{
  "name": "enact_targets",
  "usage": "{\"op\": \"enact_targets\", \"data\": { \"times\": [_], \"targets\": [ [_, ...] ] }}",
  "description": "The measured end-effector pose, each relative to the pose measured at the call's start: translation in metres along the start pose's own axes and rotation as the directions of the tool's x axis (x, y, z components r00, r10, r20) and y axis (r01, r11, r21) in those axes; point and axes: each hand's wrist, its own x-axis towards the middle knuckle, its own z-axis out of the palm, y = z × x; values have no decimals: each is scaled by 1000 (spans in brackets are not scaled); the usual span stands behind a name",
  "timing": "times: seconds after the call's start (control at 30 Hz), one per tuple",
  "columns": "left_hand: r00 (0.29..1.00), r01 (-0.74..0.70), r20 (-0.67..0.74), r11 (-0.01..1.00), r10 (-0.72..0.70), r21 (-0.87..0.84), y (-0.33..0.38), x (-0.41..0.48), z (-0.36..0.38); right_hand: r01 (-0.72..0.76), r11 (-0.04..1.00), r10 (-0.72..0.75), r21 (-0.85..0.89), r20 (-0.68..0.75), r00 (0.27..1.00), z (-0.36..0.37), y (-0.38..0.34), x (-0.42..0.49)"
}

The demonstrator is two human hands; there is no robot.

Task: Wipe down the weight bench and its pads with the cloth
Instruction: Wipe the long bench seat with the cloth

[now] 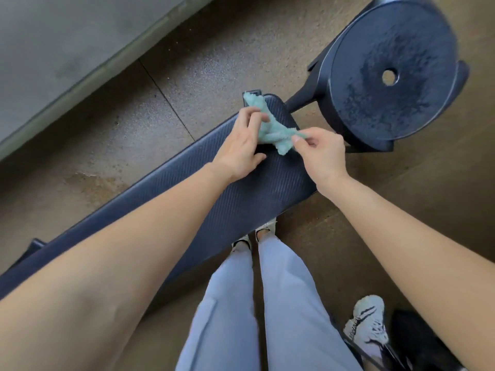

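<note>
Cloth: one teal, fluffy cloth (278, 131), bunched into a twisted strip and held between both hands above the far end of the bench.
Left hand: the left hand (241, 148) has its fingers curled over the middle of the cloth and grips it; the thumb lies against the bench top.
Right hand: the right hand (321, 153) pinches the near end of the cloth between thumb and forefinger, with the other fingers loosely bent.
Bench: one long dark bench (241, 199) with a ribbed pad runs from lower left to upper right; both forearms cross over it and hide part of its surface.
Stool: one dark round stool (388, 70) with a hole in the middle of its seat stands just beside the far end of the bench, its seat looking dusty.
Floor: brown speckled floor (134, 116) with seams, and a paler stain near the bench's left edge.
Slab: one grey slab (67, 49) fills the upper left corner.
Legs: two legs in pale trousers (281, 303) stand against the near side of the bench, two shoe tips showing at its edge.
Extras: one pale sneaker (367, 328) sits at lower right, beside a black object (417, 341) I cannot identify.
</note>
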Motion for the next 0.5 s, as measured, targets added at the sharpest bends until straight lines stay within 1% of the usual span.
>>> {"op": "enact_targets", "data": {
  "times": [0.07,0.13,0.2,0.27,0.3,0.37,0.43,0.5],
  "targets": [
    [1000,18,-22,1000,-17,21,2,-20,8,-173,973,170,154,30,985,0,5,-18],
    [999,39,-18,999,-38,28,-1,-40,15,-310,921,309,235,44,950,1,13,-31],
    [998,59,-11,998,-59,6,-3,-62,20,-394,872,391,291,73,918,1,18,-43],
    [994,107,-10,994,-107,-17,0,-78,20,-436,822,433,368,94,896,0,18,-53],
    [989,142,-28,988,-143,-58,3,-83,18,-439,807,442,395,90,893,-2,15,-57],
    [975,187,-81,958,-208,-216,13,-91,4,-418,787,437,453,67,897,-6,3,-62],
    [966,176,-93,880,-239,-440,24,-94,-13,-382,750,417,540,63,907,-15,-11,-63],
    [969,142,-77,785,-233,-602,37,-96,-29,-347,697,404,627,55,913,-22,-27,-62]
  ]
}}
